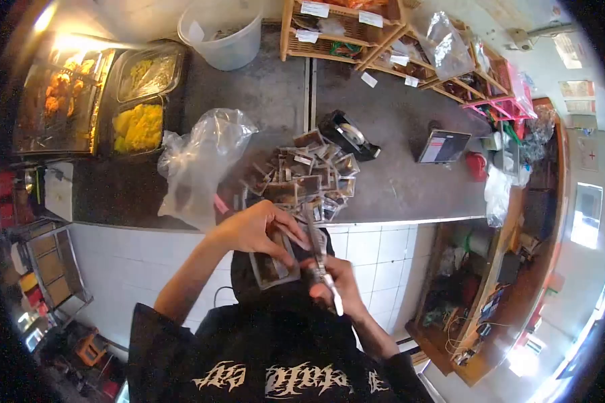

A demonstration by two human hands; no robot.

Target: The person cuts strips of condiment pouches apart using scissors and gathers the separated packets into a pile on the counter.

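My left hand [261, 232] is closed on a clear flat plastic packet [272, 267] with dark contents, held in front of my body at the table's near edge. My right hand [335, 281] is closed around a long, shiny metal tool [324, 272], blurred, which may be scissors. The tool stands beside the packet, its upper end pointing toward the table. Just beyond my hands lies a heap of similar small clear packets [309, 176] with dark contents. A large clear plastic bag [205, 171] rests to the left of the heap.
A black tape dispenser [349, 134] stands behind the heap. Further right are a propped tablet [444, 146] and a red object [476, 166]. A white bucket [223, 47], trays of yellow food [139, 127] and a lit food case [64, 101] stand left; wooden racks [343, 40] line the back.
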